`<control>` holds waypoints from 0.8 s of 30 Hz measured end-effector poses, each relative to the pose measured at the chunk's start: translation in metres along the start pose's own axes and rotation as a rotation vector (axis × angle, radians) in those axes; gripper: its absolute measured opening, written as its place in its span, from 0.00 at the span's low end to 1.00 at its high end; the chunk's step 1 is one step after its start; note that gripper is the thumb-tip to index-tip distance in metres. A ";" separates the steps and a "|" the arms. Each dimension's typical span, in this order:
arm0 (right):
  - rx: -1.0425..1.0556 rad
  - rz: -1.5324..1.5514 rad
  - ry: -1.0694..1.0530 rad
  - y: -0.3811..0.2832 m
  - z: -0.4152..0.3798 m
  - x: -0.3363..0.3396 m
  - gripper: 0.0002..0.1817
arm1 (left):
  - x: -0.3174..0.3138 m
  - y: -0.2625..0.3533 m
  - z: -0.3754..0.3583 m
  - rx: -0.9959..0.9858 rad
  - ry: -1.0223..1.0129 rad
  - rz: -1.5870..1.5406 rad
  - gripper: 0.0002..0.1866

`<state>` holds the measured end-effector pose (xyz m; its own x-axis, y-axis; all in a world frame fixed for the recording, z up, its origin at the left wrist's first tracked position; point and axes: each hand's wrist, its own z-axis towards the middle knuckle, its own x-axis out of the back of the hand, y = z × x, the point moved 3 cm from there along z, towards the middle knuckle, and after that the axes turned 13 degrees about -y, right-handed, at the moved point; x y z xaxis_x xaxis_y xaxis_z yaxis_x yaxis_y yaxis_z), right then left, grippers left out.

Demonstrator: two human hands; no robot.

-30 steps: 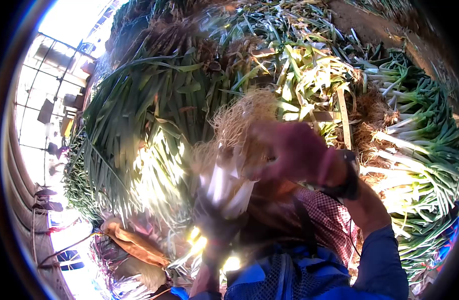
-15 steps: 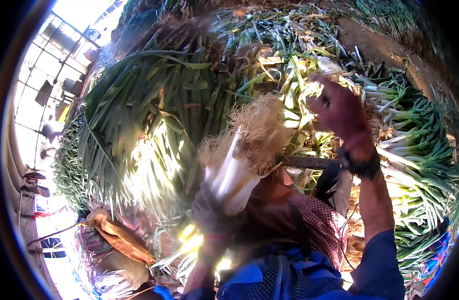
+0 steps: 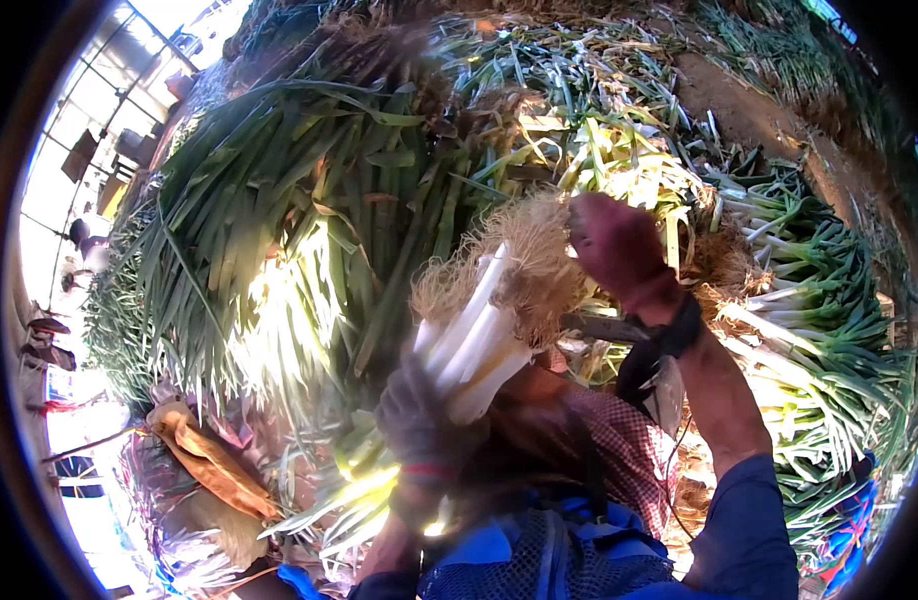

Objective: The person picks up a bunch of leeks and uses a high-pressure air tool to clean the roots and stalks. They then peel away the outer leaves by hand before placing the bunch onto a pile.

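Observation:
My left hand (image 3: 424, 415), in a grey glove, is wrapped round a bunch of leeks (image 3: 469, 350) with white stalks. Their bushy tan roots (image 3: 524, 265) point up and away from me, and the green leaves hang below the hand. In a dark red glove, my right hand (image 3: 624, 245) is at the right edge of the roots, its fingers curled in. Whether those fingers grip any roots is too small to tell.
A big heap of leafy green leeks (image 3: 279, 220) lies at the left. More leeks (image 3: 829, 340) are stacked at the right. Loose leaves (image 3: 629, 160) lie beyond my hands. An orange-brown glove-like item (image 3: 214, 460) is at the lower left.
My right hand has moved left and down to the roots, and its fingers have closed. The bunch in my left hand has stayed nearly in place.

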<state>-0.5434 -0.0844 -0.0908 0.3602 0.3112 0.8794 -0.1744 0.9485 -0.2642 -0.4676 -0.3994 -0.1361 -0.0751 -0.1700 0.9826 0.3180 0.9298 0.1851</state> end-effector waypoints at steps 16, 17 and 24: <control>-0.405 0.826 -0.430 -0.074 -0.035 -0.028 0.23 | 0.001 0.010 0.004 0.008 0.007 0.038 0.71; -0.394 0.712 -0.382 -0.075 -0.034 -0.030 0.20 | 0.001 0.011 0.004 0.008 0.003 0.038 0.71; -0.437 -0.146 -0.095 0.029 -0.006 0.022 0.11 | -0.002 0.009 -0.001 -0.035 0.027 0.048 0.72</control>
<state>-0.5348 -0.0499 -0.0813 0.2632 0.1855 0.9468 0.2809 0.9241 -0.2591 -0.4634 -0.3909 -0.1361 -0.0335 -0.1346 0.9903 0.3537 0.9252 0.1377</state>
